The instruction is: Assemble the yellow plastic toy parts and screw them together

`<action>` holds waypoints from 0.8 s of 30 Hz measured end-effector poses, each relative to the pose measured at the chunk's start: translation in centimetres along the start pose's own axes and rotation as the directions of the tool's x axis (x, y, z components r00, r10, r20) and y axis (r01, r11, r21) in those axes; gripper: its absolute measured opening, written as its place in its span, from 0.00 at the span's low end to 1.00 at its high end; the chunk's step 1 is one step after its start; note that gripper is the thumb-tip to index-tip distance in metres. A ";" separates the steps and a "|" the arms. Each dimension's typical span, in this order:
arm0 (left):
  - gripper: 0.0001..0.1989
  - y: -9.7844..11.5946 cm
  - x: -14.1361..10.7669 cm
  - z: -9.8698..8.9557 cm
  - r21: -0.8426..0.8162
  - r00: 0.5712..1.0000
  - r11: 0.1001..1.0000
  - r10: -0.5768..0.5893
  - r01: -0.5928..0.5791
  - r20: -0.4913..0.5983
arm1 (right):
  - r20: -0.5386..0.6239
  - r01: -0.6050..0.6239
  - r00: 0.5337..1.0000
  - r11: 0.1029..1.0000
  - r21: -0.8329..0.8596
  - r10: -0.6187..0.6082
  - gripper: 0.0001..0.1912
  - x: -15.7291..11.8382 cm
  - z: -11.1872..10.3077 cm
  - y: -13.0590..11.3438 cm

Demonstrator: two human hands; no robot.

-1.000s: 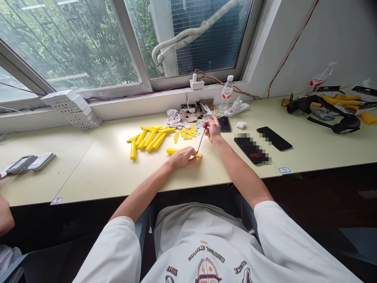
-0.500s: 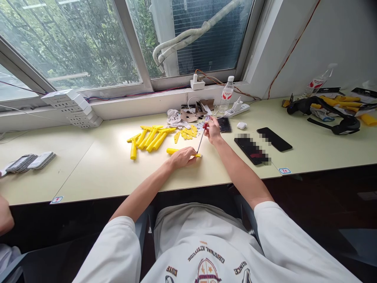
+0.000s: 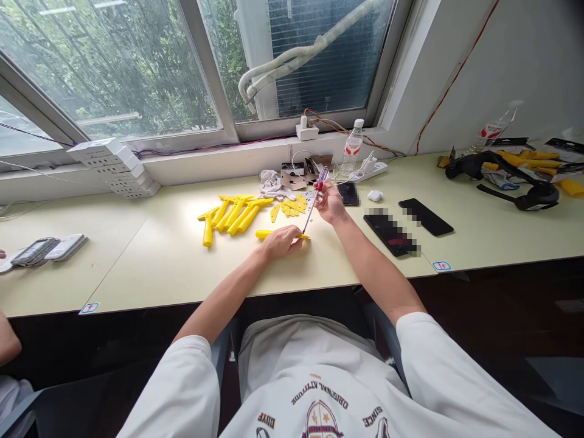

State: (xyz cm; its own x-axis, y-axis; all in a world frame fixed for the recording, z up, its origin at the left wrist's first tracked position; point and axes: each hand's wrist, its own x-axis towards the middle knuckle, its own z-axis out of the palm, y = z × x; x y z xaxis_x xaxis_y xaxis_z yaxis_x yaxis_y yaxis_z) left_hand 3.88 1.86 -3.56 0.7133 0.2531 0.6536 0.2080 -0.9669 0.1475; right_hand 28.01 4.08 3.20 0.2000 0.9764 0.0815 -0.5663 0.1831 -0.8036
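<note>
My left hand (image 3: 281,242) is closed over a yellow plastic tool with a round handle (image 3: 263,234), holding it down on the table. Most of its head is hidden under my fingers. In my right hand (image 3: 330,202) is a screwdriver (image 3: 312,210) with a clear and red handle. Its shaft slants down to the left, and the tip meets the tool's head beside my left fingertips. Several similar yellow T-shaped tools (image 3: 236,213) lie together to the left. Flat yellow plates (image 3: 292,207) are scattered behind my hands, near small loose parts.
Behind the plates lie a crumpled cloth (image 3: 272,185) and an opened cardboard box (image 3: 294,179). A water bottle (image 3: 351,147) stands by a power strip (image 3: 370,170). Two dark phones (image 3: 426,217) (image 3: 387,233) lie right of my right forearm. Part of another person's arm (image 3: 8,340) shows at far left.
My right fingers have shifted on the screwdriver, so more of its handle shows above them. The tip stays at the tool, which my left hand still holds. At far left, another person's fingers appear.
</note>
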 end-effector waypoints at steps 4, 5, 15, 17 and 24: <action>0.09 -0.3 0.3 -0.7 0.111 1.000 0.994 0.023 -0.024 0.012 | 0.011 0.005 1.000 0.998 0.061 -0.006 0.15 0.1 -0.1 -0.1; 0.09 -0.3 0.4 -0.9 0.137 0.999 0.990 0.032 -0.034 0.017 | 0.002 0.006 1.000 0.998 0.055 -0.006 0.15 0.1 -0.1 -0.1; 0.12 -0.4 1.1 -1.5 0.188 0.997 0.981 0.021 -0.035 0.078 | 0.000 0.002 1.000 0.998 0.070 -0.002 0.10 0.1 -0.6 -0.5; 0.13 -0.4 1.1 -1.6 0.165 0.997 0.986 0.015 -0.026 0.070 | -0.029 -0.006 1.000 0.999 0.034 0.007 0.10 0.3 -0.7 -0.5; 0.14 -0.1 1.1 -2.0 0.223 0.996 0.974 0.023 -0.041 0.087 | -0.032 -0.016 0.999 0.995 0.099 0.019 0.09 0.7 -0.8 -0.2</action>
State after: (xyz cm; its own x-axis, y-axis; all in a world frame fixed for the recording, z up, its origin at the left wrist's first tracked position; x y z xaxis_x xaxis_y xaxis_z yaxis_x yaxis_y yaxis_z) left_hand 3.33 2.14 -1.40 0.7734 0.2330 0.5896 0.3220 -0.9455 -0.0487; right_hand 28.87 4.61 2.99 0.2146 0.9755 0.0476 -0.6459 0.1783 -0.7423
